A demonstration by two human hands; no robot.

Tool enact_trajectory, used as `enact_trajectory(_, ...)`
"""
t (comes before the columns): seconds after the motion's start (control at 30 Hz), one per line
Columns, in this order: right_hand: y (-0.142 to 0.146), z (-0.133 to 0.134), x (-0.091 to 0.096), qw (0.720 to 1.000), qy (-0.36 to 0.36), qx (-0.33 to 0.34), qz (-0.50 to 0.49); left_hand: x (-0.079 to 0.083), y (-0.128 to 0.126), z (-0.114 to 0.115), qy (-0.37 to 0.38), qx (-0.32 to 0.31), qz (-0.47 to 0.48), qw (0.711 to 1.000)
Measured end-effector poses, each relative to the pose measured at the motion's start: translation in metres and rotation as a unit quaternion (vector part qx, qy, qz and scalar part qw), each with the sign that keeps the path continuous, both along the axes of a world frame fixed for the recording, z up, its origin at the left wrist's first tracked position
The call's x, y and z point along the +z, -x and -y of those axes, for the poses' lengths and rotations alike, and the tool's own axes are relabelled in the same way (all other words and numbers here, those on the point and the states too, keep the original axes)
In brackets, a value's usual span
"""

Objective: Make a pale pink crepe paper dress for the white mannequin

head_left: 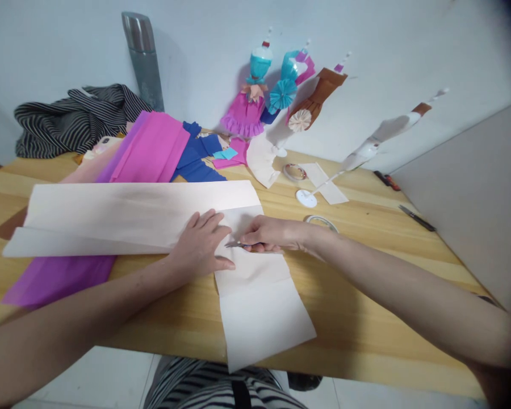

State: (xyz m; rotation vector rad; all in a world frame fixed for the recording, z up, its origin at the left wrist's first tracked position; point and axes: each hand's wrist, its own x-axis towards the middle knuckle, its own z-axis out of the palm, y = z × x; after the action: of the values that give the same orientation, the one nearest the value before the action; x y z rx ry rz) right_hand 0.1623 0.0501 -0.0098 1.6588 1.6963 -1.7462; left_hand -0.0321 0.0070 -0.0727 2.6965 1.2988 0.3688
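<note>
A long, pale cream sheet of crepe paper (106, 213) lies across the table, with one end folded out towards the front edge as a hanging flap (262, 318). My left hand (202, 244) rests flat on the paper, fingers spread. Just right of it, my right hand (259, 233) grips a pair of scissors (234, 245) whose blades point left into the paper. A cut edge runs rightward from the blades, under my right hand. The scissor handles are mostly hidden by my fingers.
Pink crepe paper (149, 147), purple paper (63, 278) and blue scraps (200, 153) lie left. Dressed mannequin figures (255, 108) and a bare white mannequin (377, 136) stand behind. Tape rolls (294, 172), a craft knife (417, 218) and a grey bottle (142, 68) are around.
</note>
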Motion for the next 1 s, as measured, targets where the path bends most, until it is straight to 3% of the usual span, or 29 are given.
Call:
enact_trajectory(0.27,0.004,0.001,-0.009,0.999,-0.012,0.012,-0.039,0.001,0.000,0.000,0.001,-0.004,-0.003,1.000)
enact_trajectory(0.47,-0.001,0.000,-0.008,0.999,-0.047,0.021,0.007,-0.001,0.001,0.000,0.005,-0.004,0.007,1.000)
enact_trajectory(1.0,0.014,0.004,-0.005,0.999,-0.027,0.015,-0.032,0.001,0.002,0.000,0.000,-0.008,0.002,1.000)
